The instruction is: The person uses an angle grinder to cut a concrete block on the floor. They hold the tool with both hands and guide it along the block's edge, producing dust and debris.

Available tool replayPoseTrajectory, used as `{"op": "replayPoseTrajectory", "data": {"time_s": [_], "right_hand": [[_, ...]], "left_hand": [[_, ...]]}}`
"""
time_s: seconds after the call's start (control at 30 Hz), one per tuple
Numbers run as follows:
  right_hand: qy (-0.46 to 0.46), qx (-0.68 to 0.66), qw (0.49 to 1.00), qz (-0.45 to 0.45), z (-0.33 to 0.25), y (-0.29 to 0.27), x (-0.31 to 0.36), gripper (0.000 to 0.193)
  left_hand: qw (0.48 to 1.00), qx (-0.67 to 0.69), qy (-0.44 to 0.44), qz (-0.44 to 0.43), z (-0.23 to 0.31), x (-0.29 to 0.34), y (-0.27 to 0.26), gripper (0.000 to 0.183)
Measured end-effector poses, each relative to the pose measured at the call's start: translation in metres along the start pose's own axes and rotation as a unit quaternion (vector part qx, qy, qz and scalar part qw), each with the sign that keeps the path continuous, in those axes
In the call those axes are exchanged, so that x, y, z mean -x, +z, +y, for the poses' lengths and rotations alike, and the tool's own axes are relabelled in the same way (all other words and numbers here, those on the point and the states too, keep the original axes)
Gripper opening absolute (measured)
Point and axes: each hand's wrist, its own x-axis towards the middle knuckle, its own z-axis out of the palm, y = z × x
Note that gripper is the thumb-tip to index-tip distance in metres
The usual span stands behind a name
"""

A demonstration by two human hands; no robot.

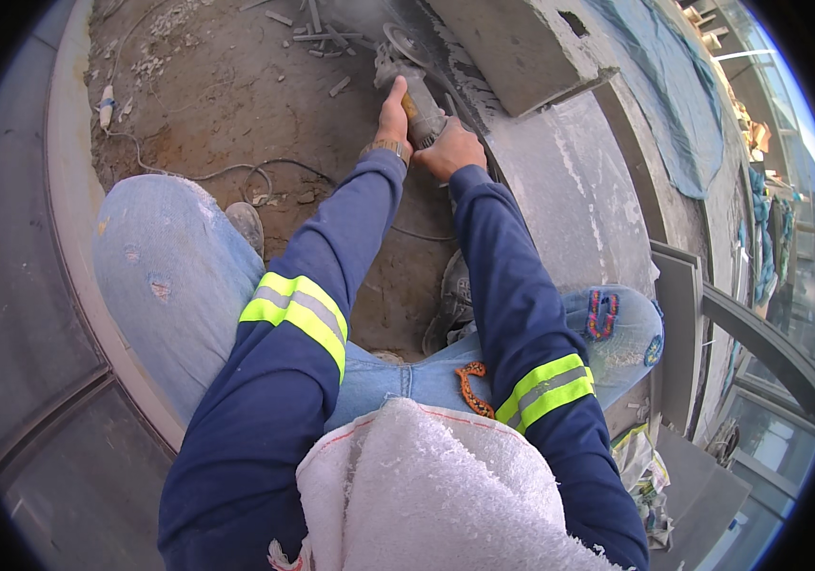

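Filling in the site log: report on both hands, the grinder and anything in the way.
Left hand, right hand both on angle grinder. Disc near streaked concrete edge, contact unclear. Rubble strips left of disc; cable across dirt floor.

To the left of the angle grinder (424, 116), debris (327, 37) and, farther off, a cable connector (107, 107) lie on the ground (226, 119). To its right is a concrete block (521, 48), with a sheet (678, 105) beyond.
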Motion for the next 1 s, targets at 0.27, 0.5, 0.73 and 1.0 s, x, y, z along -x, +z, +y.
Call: {"op": "replayPoseTrajectory", "data": {"time_s": [0.27, 0.5, 0.73, 1.0], "right_hand": [[0.001, 0.01, 1.0, 0.003, -0.001, 0.003, -0.009, 0.082], [-0.002, 0.012, 1.0, -0.001, -0.004, 0.004, -0.014, 0.085], [-0.002, 0.014, 1.0, 0.002, -0.007, 0.004, -0.02, 0.086], [-0.007, 0.012, 1.0, 0.009, -0.008, 0.007, -0.028, 0.083]], "left_hand": [[1.0, 0.007, 0.008, -0.006, 0.002, -0.004, 0.001, 0.059], [1.0, 0.01, 0.003, 0.004, 0.006, -0.009, 0.0, 0.059], [1.0, 0.012, 0.014, 0.003, 0.008, -0.018, -0.001, 0.058], [1.0, 0.015, 0.015, -0.007, 0.01, -0.025, -0.002, 0.058]]}}
